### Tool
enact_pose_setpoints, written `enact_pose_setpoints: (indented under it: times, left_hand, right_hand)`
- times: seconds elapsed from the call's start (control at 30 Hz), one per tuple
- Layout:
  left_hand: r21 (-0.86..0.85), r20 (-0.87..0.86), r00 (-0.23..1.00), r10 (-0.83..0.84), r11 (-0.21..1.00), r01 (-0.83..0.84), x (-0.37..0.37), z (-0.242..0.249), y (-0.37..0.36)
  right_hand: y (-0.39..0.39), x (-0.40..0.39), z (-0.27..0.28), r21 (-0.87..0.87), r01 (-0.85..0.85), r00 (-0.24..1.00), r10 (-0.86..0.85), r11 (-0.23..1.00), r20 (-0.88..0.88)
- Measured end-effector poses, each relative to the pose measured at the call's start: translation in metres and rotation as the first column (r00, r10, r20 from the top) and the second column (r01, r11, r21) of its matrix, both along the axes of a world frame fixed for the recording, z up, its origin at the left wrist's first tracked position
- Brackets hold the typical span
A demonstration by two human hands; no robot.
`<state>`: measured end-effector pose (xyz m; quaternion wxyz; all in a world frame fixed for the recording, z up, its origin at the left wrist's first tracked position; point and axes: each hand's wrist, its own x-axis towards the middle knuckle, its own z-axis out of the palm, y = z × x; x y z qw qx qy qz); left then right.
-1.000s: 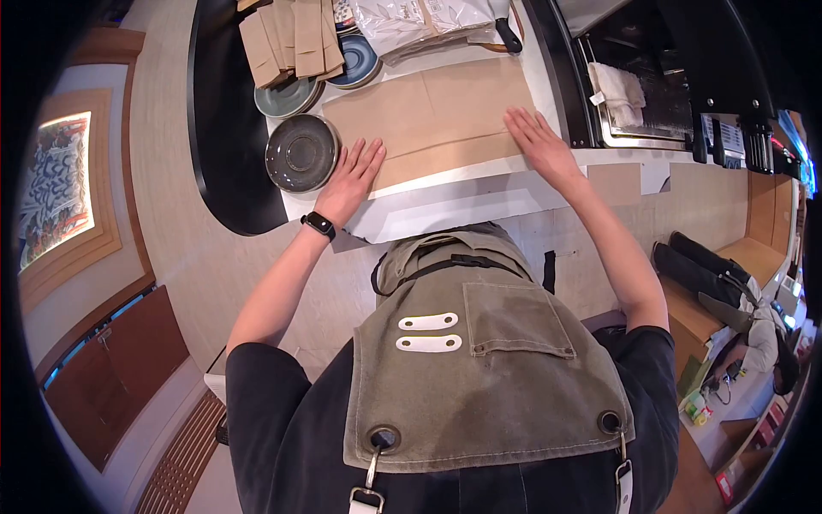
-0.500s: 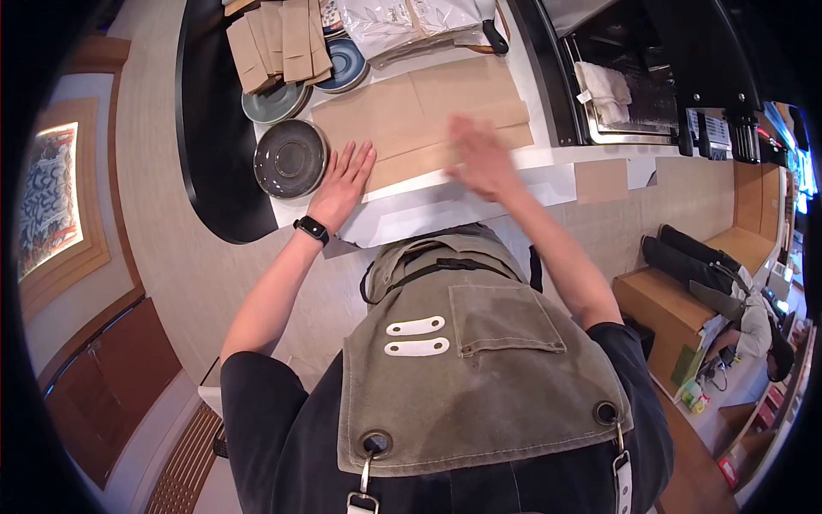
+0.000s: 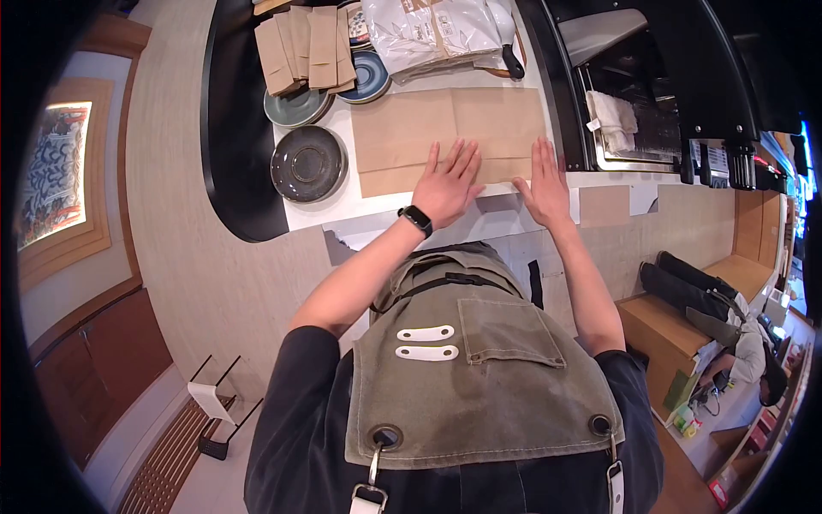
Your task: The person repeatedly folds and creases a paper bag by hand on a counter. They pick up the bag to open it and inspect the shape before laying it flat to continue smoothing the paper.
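A sheet of brown paper (image 3: 402, 120) lies flat on the white counter top, with creases and a folded strip along its near side. My left hand (image 3: 447, 190) rests palm down on the near edge of the paper, fingers spread. To its right, my right hand (image 3: 545, 190) lies flat at the paper's near right corner, fingers stretched out. Neither hand grips anything. Left of the paper sits a dark grey plate (image 3: 306, 164). Behind that plate, folded brown paper pieces (image 3: 298, 50) lie in a stack on more plates.
A green-grey plate (image 3: 295, 108) and a blue plate (image 3: 370, 77) stand at the back left. Plastic-wrapped white packages (image 3: 428, 34) and a black handle (image 3: 512, 62) lie behind the paper. A towel (image 3: 612, 120) hangs on black equipment at right. Another person (image 3: 745, 343) is far right.
My left hand has moved right, from beside the dark plate onto the paper's middle. My right hand has shifted right to the corner and is no longer blurred. The view has shifted slightly.
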<state>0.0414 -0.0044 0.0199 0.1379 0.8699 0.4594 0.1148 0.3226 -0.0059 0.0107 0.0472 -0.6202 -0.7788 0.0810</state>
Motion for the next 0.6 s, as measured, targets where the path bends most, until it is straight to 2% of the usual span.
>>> enact_pose_setpoints:
  times: [0.1, 0.17, 0.23, 0.33, 0.37, 0.47, 0.57, 0.6]
  left_hand:
    - [-0.044, -0.058, 0.991, 0.121, 0.991, -0.123, -0.020, -0.012, -0.006]
    - [-0.053, -0.147, 0.957, 0.249, 0.964, -0.259, -0.059, -0.009, -0.014]
    - [-0.060, -0.165, 0.916, 0.365, 0.923, -0.379, -0.092, -0.003, -0.027]
    - [-0.091, -0.043, 0.874, 0.484, 0.869, -0.486, -0.104, 0.001, -0.039]
    - [-0.075, -0.007, 0.891, 0.455, 0.888, -0.454, -0.101, 0.001, -0.039]
    - [-0.022, 0.104, 0.920, 0.377, 0.926, -0.377, -0.057, 0.027, -0.027]
    - [-0.039, 0.119, 0.965, 0.236, 0.972, -0.233, -0.018, 0.026, -0.003]
    - [0.025, 0.072, 0.978, 0.197, 0.980, -0.199, -0.013, 0.007, 0.003]
  right_hand:
    - [-0.003, 0.004, -0.001, -0.015, 0.036, 0.999, -0.036, 0.999, 0.001]
    - [-0.003, 0.005, 0.000, -0.015, 0.040, 0.999, -0.040, 0.999, -0.020]
    - [-0.002, 0.006, -0.001, -0.030, 0.042, 0.999, -0.042, 0.999, -0.023]
    - [-0.003, 0.004, -0.002, -0.012, 0.042, 0.994, -0.043, 0.999, -0.105]
    - [-0.003, 0.003, -0.003, 0.001, 0.042, 0.989, -0.041, 0.999, -0.143]
    - [-0.006, -0.035, 0.008, 0.147, -0.107, 0.975, 0.133, 0.983, -0.181]
    - [0.002, -0.093, 0.009, 0.026, -0.245, 0.952, 0.246, 0.969, -0.181]
    - [0.004, -0.100, 0.008, 0.015, -0.254, 0.956, 0.254, 0.967, -0.145]
